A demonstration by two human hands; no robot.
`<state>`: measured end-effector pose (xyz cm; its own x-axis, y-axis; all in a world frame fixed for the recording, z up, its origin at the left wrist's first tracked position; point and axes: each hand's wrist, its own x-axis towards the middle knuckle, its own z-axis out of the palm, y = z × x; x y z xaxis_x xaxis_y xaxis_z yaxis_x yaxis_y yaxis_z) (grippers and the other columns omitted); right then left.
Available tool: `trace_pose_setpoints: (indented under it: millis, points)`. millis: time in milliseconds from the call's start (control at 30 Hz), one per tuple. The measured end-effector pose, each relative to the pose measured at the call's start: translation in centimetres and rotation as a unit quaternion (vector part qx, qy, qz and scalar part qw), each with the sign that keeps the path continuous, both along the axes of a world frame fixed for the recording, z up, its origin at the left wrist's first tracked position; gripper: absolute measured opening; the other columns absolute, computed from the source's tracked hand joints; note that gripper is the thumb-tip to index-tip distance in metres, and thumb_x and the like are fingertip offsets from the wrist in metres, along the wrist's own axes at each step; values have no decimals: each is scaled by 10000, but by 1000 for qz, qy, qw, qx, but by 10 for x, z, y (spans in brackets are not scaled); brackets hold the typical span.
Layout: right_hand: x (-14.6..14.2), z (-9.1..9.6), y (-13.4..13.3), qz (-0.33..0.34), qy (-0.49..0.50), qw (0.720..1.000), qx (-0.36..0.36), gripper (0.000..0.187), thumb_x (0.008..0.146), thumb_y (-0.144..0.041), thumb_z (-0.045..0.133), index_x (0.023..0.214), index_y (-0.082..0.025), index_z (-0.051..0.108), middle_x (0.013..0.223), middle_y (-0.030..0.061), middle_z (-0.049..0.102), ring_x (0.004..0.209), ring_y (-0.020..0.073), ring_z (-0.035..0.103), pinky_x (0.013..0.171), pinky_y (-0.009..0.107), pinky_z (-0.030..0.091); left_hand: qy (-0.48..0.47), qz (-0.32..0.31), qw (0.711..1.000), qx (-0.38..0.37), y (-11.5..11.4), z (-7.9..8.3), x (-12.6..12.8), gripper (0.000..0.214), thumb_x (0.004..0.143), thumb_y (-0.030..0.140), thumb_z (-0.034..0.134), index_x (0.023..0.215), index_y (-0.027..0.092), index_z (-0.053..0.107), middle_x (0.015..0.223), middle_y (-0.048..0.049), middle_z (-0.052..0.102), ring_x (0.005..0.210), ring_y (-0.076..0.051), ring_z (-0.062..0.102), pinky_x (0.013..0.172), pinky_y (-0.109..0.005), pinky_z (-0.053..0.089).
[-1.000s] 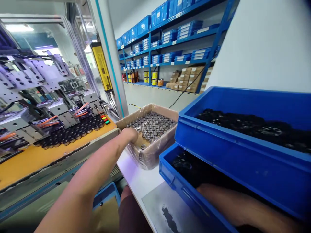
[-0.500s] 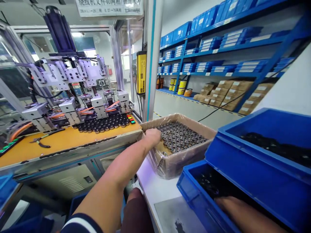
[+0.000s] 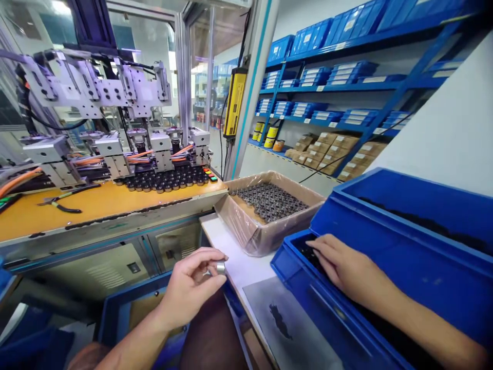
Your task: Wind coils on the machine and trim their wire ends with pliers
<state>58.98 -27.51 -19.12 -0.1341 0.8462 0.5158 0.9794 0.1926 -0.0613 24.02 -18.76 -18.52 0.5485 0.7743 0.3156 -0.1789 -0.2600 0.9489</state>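
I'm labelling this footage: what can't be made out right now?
In the head view:
Lower bin: contents mostly hidden by upper bin and right hand.
Silvery part: partly covered by left hand.
Shelf labels: too small to read.
Upper bin: right end cut off by picture edge.

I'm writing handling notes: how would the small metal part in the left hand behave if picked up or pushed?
The small metal part is probably stiff, judging by its metallic shine. Its curved side suggests it could roll if laid on that side. Its smooth-looking surface may make it slightly slippery in the left hand.
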Motion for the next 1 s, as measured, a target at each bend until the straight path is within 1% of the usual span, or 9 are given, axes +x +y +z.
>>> trace_pose_setpoints:
  millis: [100,167,233,333,433,500,767,900,1000]
  points:
    - [-53,34,7,80,15,995,62,212,963,-145,475,1128,-153,608,1024,103,621,902,199,632,808,325,545,-34,-11,999,-18,-8,3,-9,266,813,159,731,1069,232,723,1100,-75,666,937,-144,650,822,-235,534]
    - [-93,46,6,152,66,982,85,216,945,-83,496,1129,-157,582,1018,94,601,922,179,609,806,293,536,-67,-24,997,-34,-12,5,-10,266,803,134,737,1043,246,735,1118,-67,666,907,-133,670,822,-242,552]
    - [-126,46,1,215,124,965,80,238,928,-41,496,1127,-153,565,1000,89,585,918,167,597,774,266,535,-98,-44,993,-53,-16,3,-11,230,786,106,745,968,247,754,1114,-52,670,850,-115,688,808,-240,565]
    - [-155,31,-10,265,184,945,62,219,903,-30,524,1088,-143,555,942,79,564,863,163,583,717,259,537,-128,-53,988,-74,-22,-2,-8,283,726,60,785,929,256,771,1042,-29,704,839,-108,699,808,-216,565]
    - [-159,16,-17,271,221,935,51,186,893,-37,542,1045,-144,555,912,73,544,835,164,564,690,261,533,-120,-43,988,-88,-27,-7,-1,448,646,22,833,1010,274,770,992,-26,752,897,-123,707,844,-194,552]
    - [-157,12,-18,266,242,932,54,180,891,-39,542,1036,-146,559,906,71,530,833,163,552,688,261,530,-111,-41,988,-101,-29,-9,5,453,625,23,847,997,273,780,989,-27,772,906,-125,712,857,-184,549]
    - [-154,15,-14,270,271,922,52,169,899,-47,551,1032,-151,569,874,70,577,806,156,596,671,254,539,-123,-82,973,-179,-32,-5,21,390,642,26,838,952,258,790,1038,-39,785,897,-136,737,820,-185,581]
    - [-155,14,-13,276,254,925,61,161,908,-46,533,1019,-153,580,867,76,621,831,163,632,695,263,555,-108,-79,974,-185,-37,0,24,417,656,8,825,974,273,783,943,-9,800,829,-105,743,811,-157,581]
    - [-153,15,-13,265,234,931,94,178,907,-58,549,1056,-153,576,885,75,654,847,160,653,715,262,565,-102,-75,976,-177,-38,3,23,437,664,5,819,1005,274,772,966,-9,798,834,-105,744,821,-157,583]
